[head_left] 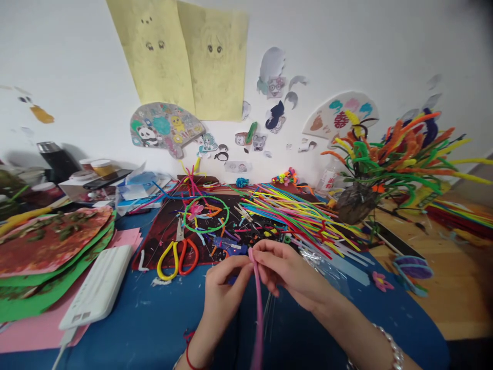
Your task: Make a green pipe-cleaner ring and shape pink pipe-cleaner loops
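Between my two hands is a pink pipe cleaner (258, 308), its upper end curled and its long tail hanging down over the table's front. My left hand (227, 282) pinches it near the curl with thumb and forefinger. My right hand (283, 267) grips the same end from the other side, fingers bent. Just behind the hands lies a blue glue gun (231, 245), partly covered by them. Scissors with one yellow and one red handle (177, 259) rest to the left. A green pipe-cleaner ring (227, 218) lies beyond them.
Many coloured pipe cleaners (292, 210) are spread at the back right. A vase (354, 205) of fuzzy stems stands farther right. A pink flower (382, 281) lies near the right edge. A white power strip (98, 288) and painted green sheets (57, 293) occupy the left.
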`<state>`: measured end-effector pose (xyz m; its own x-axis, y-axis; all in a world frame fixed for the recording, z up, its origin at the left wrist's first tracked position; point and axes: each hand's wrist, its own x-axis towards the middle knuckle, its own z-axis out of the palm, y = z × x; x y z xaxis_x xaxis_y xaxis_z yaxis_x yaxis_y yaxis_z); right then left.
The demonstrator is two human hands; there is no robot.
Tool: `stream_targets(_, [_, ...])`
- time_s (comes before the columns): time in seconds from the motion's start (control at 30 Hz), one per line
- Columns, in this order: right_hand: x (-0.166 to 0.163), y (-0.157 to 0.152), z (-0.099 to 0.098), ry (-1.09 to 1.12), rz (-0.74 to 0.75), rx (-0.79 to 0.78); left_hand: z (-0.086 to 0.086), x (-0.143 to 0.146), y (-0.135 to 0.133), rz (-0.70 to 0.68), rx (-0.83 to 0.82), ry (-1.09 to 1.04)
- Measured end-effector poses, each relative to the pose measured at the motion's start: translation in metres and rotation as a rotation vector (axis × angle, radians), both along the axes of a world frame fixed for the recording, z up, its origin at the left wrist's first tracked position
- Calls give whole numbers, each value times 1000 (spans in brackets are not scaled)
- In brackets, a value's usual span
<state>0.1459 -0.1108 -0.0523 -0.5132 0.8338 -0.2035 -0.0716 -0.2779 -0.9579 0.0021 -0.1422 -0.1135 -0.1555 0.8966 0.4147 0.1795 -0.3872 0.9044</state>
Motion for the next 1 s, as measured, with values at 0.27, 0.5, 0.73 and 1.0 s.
stream_targets(0.27, [-13,-9,-31,47,-234,167,-2,5,0,51,-10,-118])
stream_targets(0.5, [-25,-17,-37,-27,-416,402,-2,3,0,6,-75,-214])
stream_targets(0.73, [-18,-10,-32,-150,-396,576,0,-3,8,-107,-166,-418])
stream_targets(1.0, [-7,-6,-33,25,-201,237,-1,1,9,-95,-100,-412])
